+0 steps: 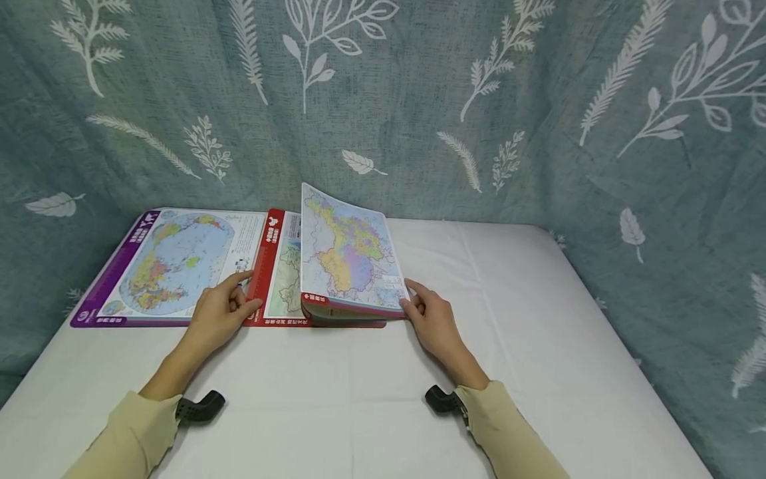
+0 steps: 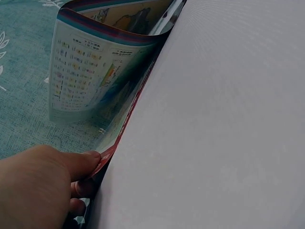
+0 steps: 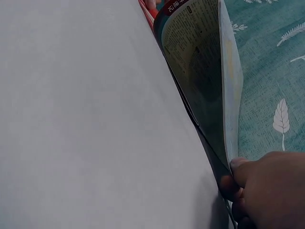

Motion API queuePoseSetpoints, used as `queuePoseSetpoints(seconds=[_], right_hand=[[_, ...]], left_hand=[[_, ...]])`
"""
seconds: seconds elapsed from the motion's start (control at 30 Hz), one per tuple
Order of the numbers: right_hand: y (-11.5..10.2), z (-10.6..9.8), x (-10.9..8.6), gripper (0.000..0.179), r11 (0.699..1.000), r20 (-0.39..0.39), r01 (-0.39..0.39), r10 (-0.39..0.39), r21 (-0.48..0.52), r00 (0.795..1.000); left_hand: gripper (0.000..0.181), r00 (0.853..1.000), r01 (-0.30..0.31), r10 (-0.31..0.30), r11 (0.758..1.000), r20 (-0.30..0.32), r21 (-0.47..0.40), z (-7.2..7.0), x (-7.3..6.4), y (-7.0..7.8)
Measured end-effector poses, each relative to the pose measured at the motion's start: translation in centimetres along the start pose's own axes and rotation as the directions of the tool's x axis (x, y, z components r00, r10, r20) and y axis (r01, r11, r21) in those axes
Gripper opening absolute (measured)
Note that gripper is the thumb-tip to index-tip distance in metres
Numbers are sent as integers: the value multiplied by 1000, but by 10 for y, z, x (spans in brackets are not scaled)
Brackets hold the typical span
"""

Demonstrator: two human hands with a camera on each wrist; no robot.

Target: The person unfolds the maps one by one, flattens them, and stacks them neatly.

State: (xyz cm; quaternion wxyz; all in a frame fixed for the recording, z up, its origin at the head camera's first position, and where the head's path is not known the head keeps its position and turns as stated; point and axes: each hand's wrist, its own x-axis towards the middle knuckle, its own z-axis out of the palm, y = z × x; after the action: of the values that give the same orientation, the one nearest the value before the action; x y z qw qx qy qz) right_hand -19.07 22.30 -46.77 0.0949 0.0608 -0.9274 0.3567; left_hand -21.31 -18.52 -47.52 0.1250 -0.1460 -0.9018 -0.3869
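My left hand (image 1: 217,316) pinches the lower left corner of a red-bordered map sheet (image 1: 260,266). The left wrist view shows its thumb on top of the red edge and its fingers curled below. My right hand (image 1: 435,320) pinches the right edge of a folded-over map sheet (image 1: 350,256). That sheet bends up in a curl over the right part of the red-bordered map and shows a coloured map of China. Inside the curl, the right wrist view shows a printed underside (image 3: 198,57). A purple-bordered world map (image 1: 173,266) lies flat beside my left hand.
A white cloth (image 1: 353,386) covers the table. Behind it hangs a green-blue curtain (image 1: 413,159) with white leaf prints, close to the maps' far edges. A black wrist device (image 1: 202,407) sits on the left wrist, another black device (image 1: 443,400) on the right.
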Motion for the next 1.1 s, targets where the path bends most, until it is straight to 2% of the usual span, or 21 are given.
queuePoseSetpoints(seconds=[0.5, 1.1], right_hand=[[15, -14, 1, 42, 1000, -15, 21, -21, -15, 1000], [37, -26, 3, 36, 997, -45, -40, 37, -62, 998]], left_hand=[[53, 1000, 5, -5, 1000, 0, -16, 0, -1, 0], [53, 999, 33, -33, 999, 2, -15, 0, -1, 1]])
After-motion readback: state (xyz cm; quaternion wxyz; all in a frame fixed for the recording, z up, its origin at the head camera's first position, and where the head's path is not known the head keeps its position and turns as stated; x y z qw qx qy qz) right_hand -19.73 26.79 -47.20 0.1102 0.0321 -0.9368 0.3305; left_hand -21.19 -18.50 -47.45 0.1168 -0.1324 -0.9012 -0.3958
